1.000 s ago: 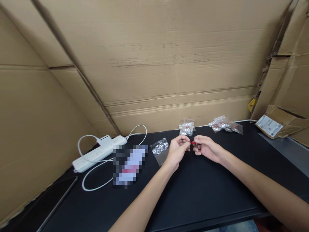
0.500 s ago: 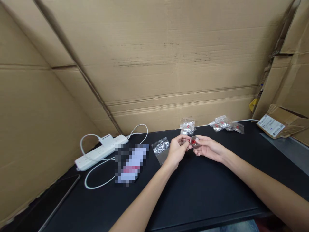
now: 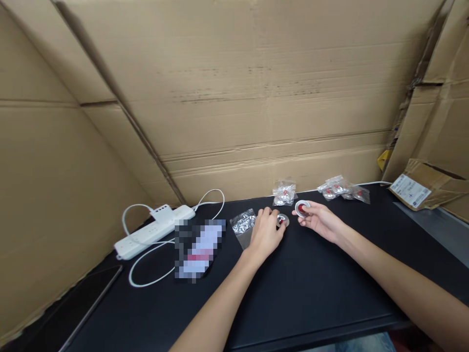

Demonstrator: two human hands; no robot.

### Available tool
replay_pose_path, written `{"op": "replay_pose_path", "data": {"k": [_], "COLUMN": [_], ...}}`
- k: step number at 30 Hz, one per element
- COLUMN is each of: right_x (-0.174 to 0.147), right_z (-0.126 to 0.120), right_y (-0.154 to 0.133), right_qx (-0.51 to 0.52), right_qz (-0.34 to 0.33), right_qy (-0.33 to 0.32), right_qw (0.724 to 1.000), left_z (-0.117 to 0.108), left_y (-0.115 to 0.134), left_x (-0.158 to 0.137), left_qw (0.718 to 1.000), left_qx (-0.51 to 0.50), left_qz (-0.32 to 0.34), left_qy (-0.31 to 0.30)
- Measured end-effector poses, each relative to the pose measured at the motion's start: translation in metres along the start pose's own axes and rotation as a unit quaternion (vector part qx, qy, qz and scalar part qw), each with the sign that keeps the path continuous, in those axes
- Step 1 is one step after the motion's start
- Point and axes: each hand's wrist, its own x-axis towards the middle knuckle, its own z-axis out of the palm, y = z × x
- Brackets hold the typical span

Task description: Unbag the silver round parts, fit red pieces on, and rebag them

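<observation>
My left hand [image 3: 266, 229] is closed, with its thumb and fingers at a small domed silver disc [image 3: 285, 218] that has a red piece at its middle. The disc is low, at or just above the black table; part of it is hidden behind my fingers. In my right hand [image 3: 320, 220] a second silver disc [image 3: 297, 206] is pinched between thumb and fingers. It is tilted toward me and shows a pale rim around a red middle. Beside my left hand lies a clear plastic bag [image 3: 243, 221], partly covered by it.
Small clear bags of silver discs with red middles [image 3: 284, 192] lie by the cardboard wall, and more bags [image 3: 339, 187] lie farther right. A white power strip [image 3: 154, 232] with cables and a blurred-out item [image 3: 200, 250] are left. An open cardboard box [image 3: 427, 186] stands right.
My hands were together at one metal piece. Now they are apart, each with its own disc; the left has moved left and down, the right slightly up and right.
</observation>
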Motion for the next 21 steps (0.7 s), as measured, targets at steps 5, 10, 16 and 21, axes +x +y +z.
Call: {"op": "replay_pose_path", "data": {"k": [5, 10, 16, 21], "right_x": [-0.001, -0.001, 0.000, -0.001], "right_z": [0.003, 0.003, 0.002, 0.004], "right_y": [-0.001, -0.001, 0.000, -0.002], "right_qx": [-0.001, -0.002, -0.022, -0.031], "right_qz": [-0.002, -0.002, -0.022, -0.033], "right_qy": [0.007, 0.018, 0.024, 0.045], "right_qw": [1.000, 1.000, 0.999, 0.998], "left_z": [-0.001, -0.001, -0.003, -0.005], "left_y": [0.002, 0.004, 0.009, 0.015], "left_x": [0.000, -0.001, 0.004, 0.008], "left_qw": [0.992, 0.970, 0.923, 0.820], "left_qx": [-0.127, -0.237, -0.356, -0.512], "left_qz": [-0.007, -0.046, -0.146, -0.242], "left_qy": [-0.008, 0.022, -0.019, -0.083]}}
